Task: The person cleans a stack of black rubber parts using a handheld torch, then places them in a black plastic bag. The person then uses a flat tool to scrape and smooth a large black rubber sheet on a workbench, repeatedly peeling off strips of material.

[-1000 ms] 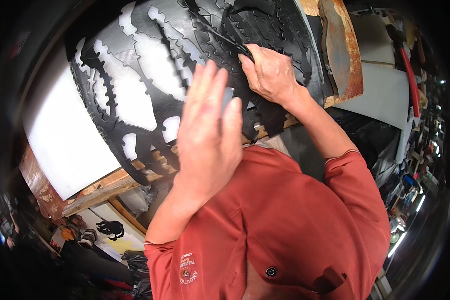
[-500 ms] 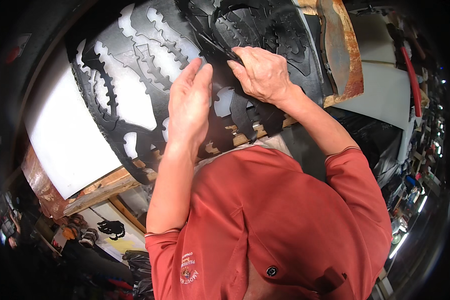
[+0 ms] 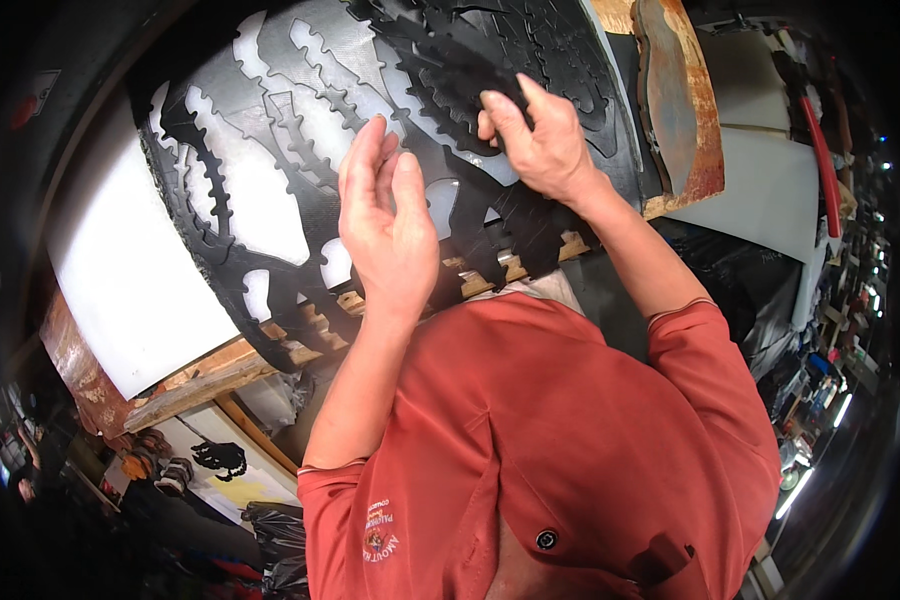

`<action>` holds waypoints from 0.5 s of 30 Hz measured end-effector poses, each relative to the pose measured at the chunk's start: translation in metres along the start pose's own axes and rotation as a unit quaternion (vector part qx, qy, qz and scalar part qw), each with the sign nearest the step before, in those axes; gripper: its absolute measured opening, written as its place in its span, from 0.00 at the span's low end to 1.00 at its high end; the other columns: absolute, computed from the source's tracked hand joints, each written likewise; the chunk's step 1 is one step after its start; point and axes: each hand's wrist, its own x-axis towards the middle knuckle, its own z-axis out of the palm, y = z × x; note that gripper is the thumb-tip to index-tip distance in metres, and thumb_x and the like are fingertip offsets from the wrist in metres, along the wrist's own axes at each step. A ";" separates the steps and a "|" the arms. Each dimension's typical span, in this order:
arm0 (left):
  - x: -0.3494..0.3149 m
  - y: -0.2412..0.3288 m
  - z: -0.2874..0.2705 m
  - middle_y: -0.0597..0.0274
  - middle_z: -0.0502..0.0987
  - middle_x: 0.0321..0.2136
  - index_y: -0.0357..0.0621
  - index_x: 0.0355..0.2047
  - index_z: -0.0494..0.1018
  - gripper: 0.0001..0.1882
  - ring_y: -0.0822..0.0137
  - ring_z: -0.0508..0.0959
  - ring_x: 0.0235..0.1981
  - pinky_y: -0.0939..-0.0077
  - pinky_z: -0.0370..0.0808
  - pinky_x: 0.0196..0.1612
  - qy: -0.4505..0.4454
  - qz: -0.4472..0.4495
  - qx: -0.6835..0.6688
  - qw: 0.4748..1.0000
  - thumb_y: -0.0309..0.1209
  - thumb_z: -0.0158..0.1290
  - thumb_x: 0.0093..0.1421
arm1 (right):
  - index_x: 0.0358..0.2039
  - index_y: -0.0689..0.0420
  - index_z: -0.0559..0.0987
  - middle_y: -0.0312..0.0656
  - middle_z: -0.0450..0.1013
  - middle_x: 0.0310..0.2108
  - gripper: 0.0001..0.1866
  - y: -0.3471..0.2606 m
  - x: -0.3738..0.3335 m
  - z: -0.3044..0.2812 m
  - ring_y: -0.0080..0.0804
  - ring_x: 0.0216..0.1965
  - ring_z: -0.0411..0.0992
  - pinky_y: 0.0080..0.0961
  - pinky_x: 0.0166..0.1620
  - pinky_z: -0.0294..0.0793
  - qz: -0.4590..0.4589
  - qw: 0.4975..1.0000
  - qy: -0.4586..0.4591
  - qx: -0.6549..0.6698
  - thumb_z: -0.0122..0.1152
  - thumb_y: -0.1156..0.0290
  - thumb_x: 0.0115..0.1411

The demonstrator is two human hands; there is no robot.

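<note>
A black rubbery-looking sheet (image 3: 485, 200) with toothed openings cut through it lies over a white board (image 3: 120, 270). White shows through the openings on the left and middle. Over the sheet's right half, my right hand (image 3: 545, 150) is closed on a dark cut-out piece (image 3: 460, 65), blurred, its far end over other black toothed shapes. The fingertips partly hide where it is gripped. My left hand (image 3: 390, 225) hovers above the middle of the sheet with its fingers stretched out and nothing in it.
Wooden strips (image 3: 210, 385) run under the board's near edge. At the right stands a rusty-brown block with a curved grey plate (image 3: 670, 95). Pale sheets (image 3: 755, 185) and a long red bar (image 3: 825, 165) lie farther right. Black plastic (image 3: 740, 285) sits below them.
My right hand has moved up and to the right, and the dark piece has come away from a toothed opening that now shows white. My left hand has shifted slightly down and right.
</note>
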 end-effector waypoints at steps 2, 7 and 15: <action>0.002 0.002 0.003 0.48 0.78 0.58 0.22 0.66 0.64 0.30 0.62 0.79 0.57 0.73 0.74 0.62 -0.042 -0.061 -0.050 0.996 0.32 0.56 0.73 | 0.40 0.62 0.79 0.36 0.78 0.23 0.13 -0.002 0.003 -0.005 0.24 0.25 0.77 0.25 0.31 0.76 0.103 0.987 -0.006 0.127 0.57 0.64 0.74; 0.035 0.006 0.007 0.48 0.80 0.52 0.19 0.68 0.61 0.39 0.64 0.83 0.46 0.74 0.80 0.51 -0.118 -0.146 0.037 0.981 0.40 0.62 0.69 | 0.42 0.59 0.81 0.30 0.76 0.25 0.13 -0.008 0.014 -0.015 0.15 0.26 0.71 0.18 0.30 0.72 0.148 0.976 -0.044 0.155 0.60 0.61 0.73; 0.053 0.006 0.016 0.54 0.84 0.37 0.20 0.56 0.74 0.30 0.71 0.83 0.33 0.76 0.81 0.39 -0.124 -0.104 0.124 0.979 0.38 0.64 0.65 | 0.36 0.57 0.80 0.30 0.75 0.26 0.13 -0.019 0.025 -0.027 0.16 0.26 0.69 0.20 0.29 0.69 0.153 0.973 0.050 0.165 0.61 0.61 0.73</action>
